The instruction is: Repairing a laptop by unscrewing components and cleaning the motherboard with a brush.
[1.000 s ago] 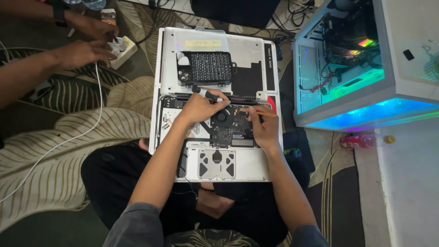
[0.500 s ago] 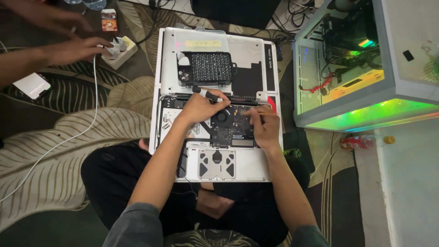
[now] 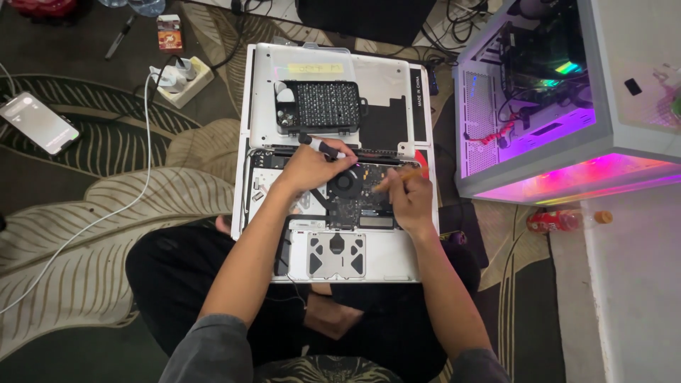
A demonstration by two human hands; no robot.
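**Two hands at work inside an opened laptop**

Both forearms reach forward from the lap over the opened silver laptop base (image 3: pixel 355 262), which rests across the person's legs. The left hand (image 3: pixel 308 170) curls its fingers shut around a black-handled screwdriver with a white tip end (image 3: pixel 323 147), held low over the hinge edge, beside the round black fan (image 3: pixel 345 183). The right hand (image 3: pixel 410 198) pinches a thin tan stick (image 3: pixel 390 181), its tip on the dark circuit board (image 3: pixel 355 207). A black tray of screwdriver bits (image 3: pixel 323 108) lies on the detached silver bottom cover (image 3: pixel 383 78) just beyond.
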